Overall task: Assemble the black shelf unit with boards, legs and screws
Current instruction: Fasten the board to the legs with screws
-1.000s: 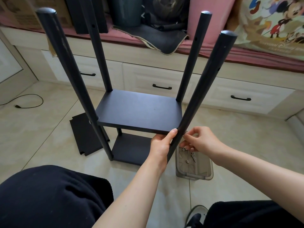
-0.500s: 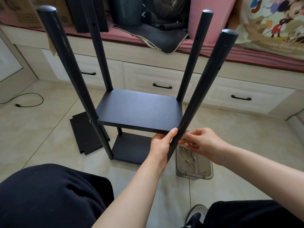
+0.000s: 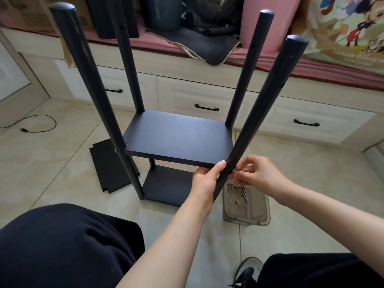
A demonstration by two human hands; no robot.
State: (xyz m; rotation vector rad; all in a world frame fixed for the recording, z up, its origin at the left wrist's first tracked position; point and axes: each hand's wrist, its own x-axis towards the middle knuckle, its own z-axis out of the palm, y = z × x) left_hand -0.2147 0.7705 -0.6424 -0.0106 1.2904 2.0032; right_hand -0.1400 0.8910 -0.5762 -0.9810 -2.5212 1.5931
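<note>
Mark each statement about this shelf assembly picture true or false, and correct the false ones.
1. The left hand grips the near right leg. True.
2. The right hand holds a screwdriver. False: it pinches a screw against the leg.
3. Spare screws lie in a clear plastic tray on the floor. True.
4. A loose board leans upright against the drawers. False: it lies flat on the floor, left of the shelf unit.
5. Only three legs stand up. False: four do.

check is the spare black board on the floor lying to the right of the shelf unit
No, the spare board lies on the floor left of the shelf unit.
</note>
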